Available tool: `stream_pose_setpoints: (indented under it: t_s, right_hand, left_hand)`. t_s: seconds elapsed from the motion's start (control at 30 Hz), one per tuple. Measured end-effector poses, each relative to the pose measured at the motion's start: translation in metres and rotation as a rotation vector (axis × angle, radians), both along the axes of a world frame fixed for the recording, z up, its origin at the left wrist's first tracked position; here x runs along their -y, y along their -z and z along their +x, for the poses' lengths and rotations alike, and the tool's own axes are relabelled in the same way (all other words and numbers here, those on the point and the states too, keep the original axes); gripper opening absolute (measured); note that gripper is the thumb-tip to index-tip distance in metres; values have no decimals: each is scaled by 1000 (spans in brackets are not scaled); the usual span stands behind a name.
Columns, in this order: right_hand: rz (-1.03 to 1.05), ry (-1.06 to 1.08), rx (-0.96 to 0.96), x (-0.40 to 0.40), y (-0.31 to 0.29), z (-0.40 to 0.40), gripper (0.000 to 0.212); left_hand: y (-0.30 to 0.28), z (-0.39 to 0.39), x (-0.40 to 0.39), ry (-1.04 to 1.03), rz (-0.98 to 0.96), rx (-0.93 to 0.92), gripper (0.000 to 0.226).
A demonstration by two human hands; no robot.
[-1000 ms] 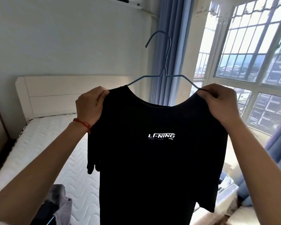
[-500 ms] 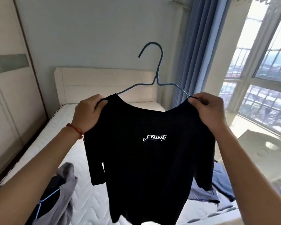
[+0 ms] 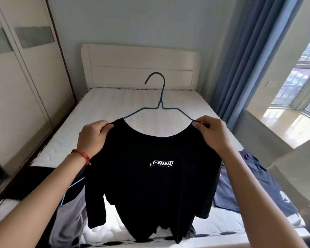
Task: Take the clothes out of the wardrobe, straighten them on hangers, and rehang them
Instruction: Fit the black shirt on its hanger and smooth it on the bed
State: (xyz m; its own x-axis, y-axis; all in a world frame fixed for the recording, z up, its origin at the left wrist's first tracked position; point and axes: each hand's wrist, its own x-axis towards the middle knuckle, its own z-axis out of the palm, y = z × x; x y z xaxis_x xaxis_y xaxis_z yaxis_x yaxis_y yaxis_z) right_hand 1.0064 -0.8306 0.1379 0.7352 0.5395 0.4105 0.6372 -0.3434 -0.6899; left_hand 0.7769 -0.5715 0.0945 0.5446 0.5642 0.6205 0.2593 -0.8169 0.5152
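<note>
Left hand: left hand [image 3: 91, 136] sits mid-frame left, fingers curled and pinching the left shoulder of the tee, with a red string bracelet [image 3: 82, 156] on the wrist just below it.
Right hand: right hand [image 3: 212, 134] is mid-frame right, thumb and fingers clamped on the other shoulder seam, right where the wire runs into the fabric.
Tee: black T-shirt [image 3: 150, 176] hangs dead center, held up in the air over the bed, front facing the camera, white "LI-NING" print across the chest, though a fold eats the first letters. Short sleeves droop down both sides and the hem reaches the lower middle of the frame.
Hanger: thin blue wire hanger [image 3: 158, 104] pokes up out of the neck hole, shoulders inside the shirt, hook pointing to the left, above center.
Lower left: a black and grey garment [image 3: 68, 199] with a light blue stripe lies crumpled on the mattress, partly behind the left forearm.
Lower right: a navy garment [image 3: 254, 183] is spread flat on the bed, partly behind the right forearm.
Bed: bare white quilted mattress [image 3: 129, 101] fills the middle, with a cream headboard [image 3: 140, 65] behind it at upper center.
Left edge: beige sliding wardrobe doors [image 3: 21, 77], closed from what I can see.
Upper right: blue curtain [image 3: 238, 56] next to a bright window [image 3: 304, 72].
</note>
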Motion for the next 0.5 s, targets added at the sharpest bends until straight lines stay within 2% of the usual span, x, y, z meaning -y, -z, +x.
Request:
stream_pose_setpoints:
  t_s: [0.17,0.3,0.43,0.5]
  right_hand:
    - [-160,21,-118,-81,66,41,14]
    - [-321,31,-229,-147,135,80,19]
    - [-444,55,-302,-191,210,116,21]
    - [-483,72,-349,-203,249,131,24]
  left_hand:
    - [62,35,-69,-64,-182,-134,14]
    - [126,74,-133,-130,-378,-312,20]
    - [192,115,-179,-120,-439,-376,19]
    - [227,135,-196,-90,-531,-418,17]
